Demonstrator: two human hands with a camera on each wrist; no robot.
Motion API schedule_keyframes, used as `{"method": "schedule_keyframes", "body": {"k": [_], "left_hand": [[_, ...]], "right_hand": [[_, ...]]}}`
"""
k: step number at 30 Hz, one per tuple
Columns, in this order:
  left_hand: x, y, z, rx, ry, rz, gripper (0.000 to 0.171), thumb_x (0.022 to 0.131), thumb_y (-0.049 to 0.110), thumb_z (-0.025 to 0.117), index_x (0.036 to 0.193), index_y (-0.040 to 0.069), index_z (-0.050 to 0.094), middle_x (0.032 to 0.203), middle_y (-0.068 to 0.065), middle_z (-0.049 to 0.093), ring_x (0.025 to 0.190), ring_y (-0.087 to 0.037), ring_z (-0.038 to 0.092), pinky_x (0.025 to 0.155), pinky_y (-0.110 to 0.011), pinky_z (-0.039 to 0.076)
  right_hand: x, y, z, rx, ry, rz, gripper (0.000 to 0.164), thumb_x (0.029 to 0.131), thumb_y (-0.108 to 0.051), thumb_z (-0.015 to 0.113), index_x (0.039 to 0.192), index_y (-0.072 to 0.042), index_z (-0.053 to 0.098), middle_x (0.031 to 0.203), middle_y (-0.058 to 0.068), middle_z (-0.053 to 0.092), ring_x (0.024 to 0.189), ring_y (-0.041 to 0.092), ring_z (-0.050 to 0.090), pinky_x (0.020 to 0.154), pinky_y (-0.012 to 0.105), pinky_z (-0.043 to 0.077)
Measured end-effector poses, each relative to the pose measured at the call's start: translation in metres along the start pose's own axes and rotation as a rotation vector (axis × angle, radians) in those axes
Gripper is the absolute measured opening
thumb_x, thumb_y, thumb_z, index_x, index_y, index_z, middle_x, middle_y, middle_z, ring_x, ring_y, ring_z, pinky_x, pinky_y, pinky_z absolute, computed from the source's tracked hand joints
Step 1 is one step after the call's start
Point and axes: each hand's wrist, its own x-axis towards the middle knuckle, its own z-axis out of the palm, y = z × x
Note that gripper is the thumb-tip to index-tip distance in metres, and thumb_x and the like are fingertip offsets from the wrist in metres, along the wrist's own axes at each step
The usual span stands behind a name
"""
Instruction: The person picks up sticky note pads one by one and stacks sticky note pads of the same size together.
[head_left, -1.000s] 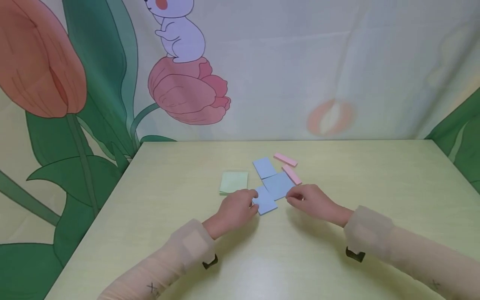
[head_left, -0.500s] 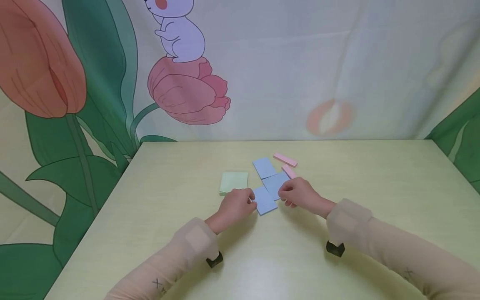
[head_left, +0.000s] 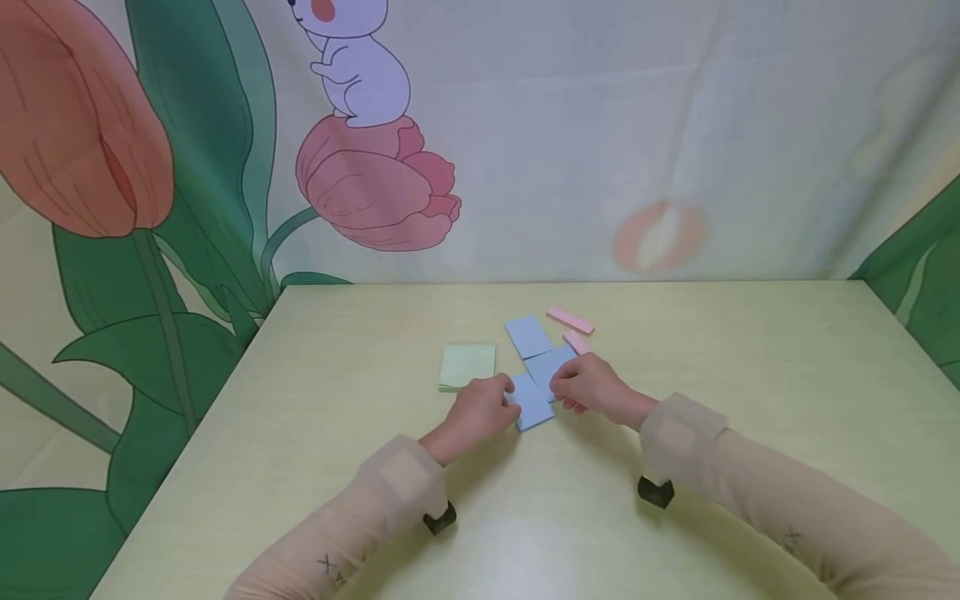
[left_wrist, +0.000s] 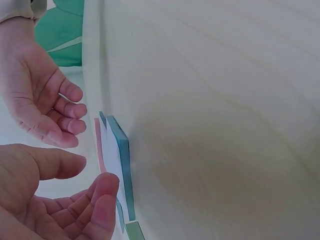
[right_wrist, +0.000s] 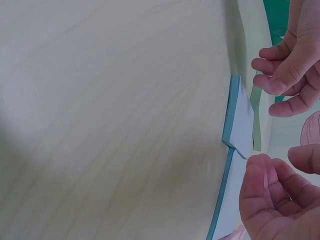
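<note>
Three blue sticky-note pads lie flat and touching: a near one (head_left: 534, 410), a middle one (head_left: 542, 367) and a far one (head_left: 528, 337). My left hand (head_left: 478, 408) is at the near pad's left edge; in the left wrist view its thumb and bent fingers stand apart with nothing between. My right hand (head_left: 596, 387) hovers by the middle pad's right side and hides part of it. In the right wrist view, a gap separates that hand's thumb from its loosely curled fingers (right_wrist: 257, 177). Whether either hand touches a pad, I cannot tell.
A green sticky-note stack (head_left: 467, 365) sits left of the blue pads. Two narrow pink strips lie behind my right hand, a farther one (head_left: 570, 321) and a nearer one (head_left: 575, 341), partly covered. A printed curtain (head_left: 555, 150) hangs behind the table's far edge.
My right hand has moved left and slightly away from me, now covering part of the middle pad and nearer pink strip. My left hand has shifted slightly right. The pads look unmoved.
</note>
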Motion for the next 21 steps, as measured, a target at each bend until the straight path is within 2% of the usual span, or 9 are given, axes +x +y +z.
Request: {"method": "schedule_keyframes", "body": {"k": [9, 21], "left_hand": [[0.005, -0.003, 0.001, -0.012, -0.004, -0.057, 0.032, 0.084, 0.017, 0.056, 0.113, 0.004, 0.053, 0.092, -0.009, 0.064, 0.063, -0.014, 0.052, 0.056, -0.023, 0.041], [0.009, -0.008, 0.001, 0.03, 0.022, -0.071, 0.039, 0.084, 0.015, 0.056, 0.12, 0.002, 0.049, 0.088, -0.007, 0.062, 0.06, -0.014, 0.049, 0.051, -0.022, 0.037]], "right_hand": [[0.008, 0.003, 0.002, 0.031, -0.012, 0.057, 0.021, 0.085, -0.011, 0.054, 0.097, 0.004, 0.063, 0.077, 0.009, 0.061, 0.059, 0.013, 0.053, 0.058, 0.024, 0.05], [0.019, 0.005, 0.004, 0.037, -0.012, 0.101, 0.021, 0.086, -0.011, 0.054, 0.098, 0.004, 0.062, 0.075, 0.009, 0.062, 0.06, 0.012, 0.055, 0.056, 0.024, 0.05]]}}
